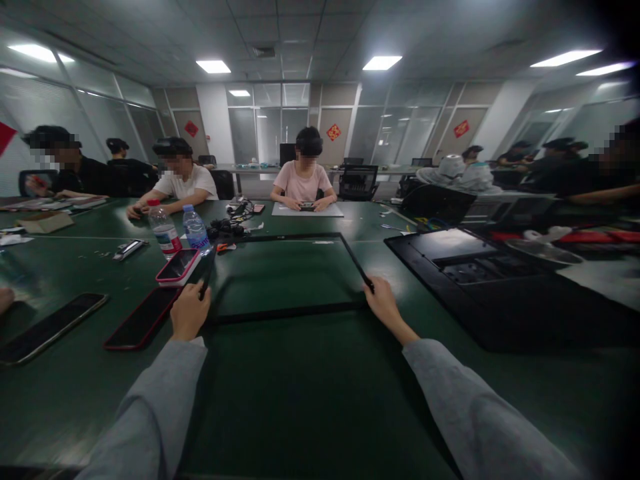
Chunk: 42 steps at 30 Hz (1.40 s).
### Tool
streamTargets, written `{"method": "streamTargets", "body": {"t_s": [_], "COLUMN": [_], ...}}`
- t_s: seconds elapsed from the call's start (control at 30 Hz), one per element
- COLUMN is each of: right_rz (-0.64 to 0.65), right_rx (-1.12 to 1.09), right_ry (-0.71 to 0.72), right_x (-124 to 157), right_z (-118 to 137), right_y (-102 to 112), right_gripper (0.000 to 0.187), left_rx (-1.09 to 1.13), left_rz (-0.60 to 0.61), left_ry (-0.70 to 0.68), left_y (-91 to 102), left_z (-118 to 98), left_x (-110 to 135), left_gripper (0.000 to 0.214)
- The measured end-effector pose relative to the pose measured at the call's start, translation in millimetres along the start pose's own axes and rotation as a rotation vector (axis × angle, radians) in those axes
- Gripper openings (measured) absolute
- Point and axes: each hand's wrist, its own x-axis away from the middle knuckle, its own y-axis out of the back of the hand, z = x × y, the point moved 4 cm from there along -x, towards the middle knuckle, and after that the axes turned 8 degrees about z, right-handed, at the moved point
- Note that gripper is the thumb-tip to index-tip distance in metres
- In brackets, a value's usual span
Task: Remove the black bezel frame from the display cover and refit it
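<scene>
A thin black rectangular frame [290, 312], like a monitor bezel, is held up by its two short sides over the green table [300, 393]. The table top shows through its open middle. My left hand [190, 312] is closed round the left side. On the right side, my right hand [384, 300] grips the edge with its fingers wrapped round it. Just left of my left hand lies a phone with a red edge [143, 320]. Behind that hand is a second phone in a pink case [179, 265].
A large black panel [465, 287], like a monitor back, lies to the right. Two bottles, one red-capped [164, 230] and one blue-capped [196, 230], stand behind the phones. Another phone [53, 327] lies far left. Black cables [227, 227] are beyond the frame. Several people sit around.
</scene>
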Motion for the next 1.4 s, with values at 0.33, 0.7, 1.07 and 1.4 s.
{"method": "streamTargets", "body": {"t_s": [0.33, 0.7, 1.07, 1.4], "right_rz": [-0.194, -0.112, 0.011, 0.019], "right_rx": [-0.197, -0.258, -0.273, -0.264], "right_ry": [-0.032, -0.05, -0.078, -0.087], "right_x": [8, 4, -1, 0], "right_z": [24, 12, 1, 3], "right_y": [24, 11, 0, 2], "right_gripper": [0.048, 0.043, 0.036, 0.051], "left_rx": [0.331, 0.373, 0.365, 0.141], "left_rz": [-0.256, -0.251, 0.048, 0.063], "left_ry": [-0.15, -0.196, -0.109, 0.021], "left_y": [21.5, 16.4, -7.9, -1.0], "left_z": [-22, -21, -6, -8], "left_x": [10, 8, -5, 2], "left_gripper": [0.048, 0.039, 0.048, 0.058]}}
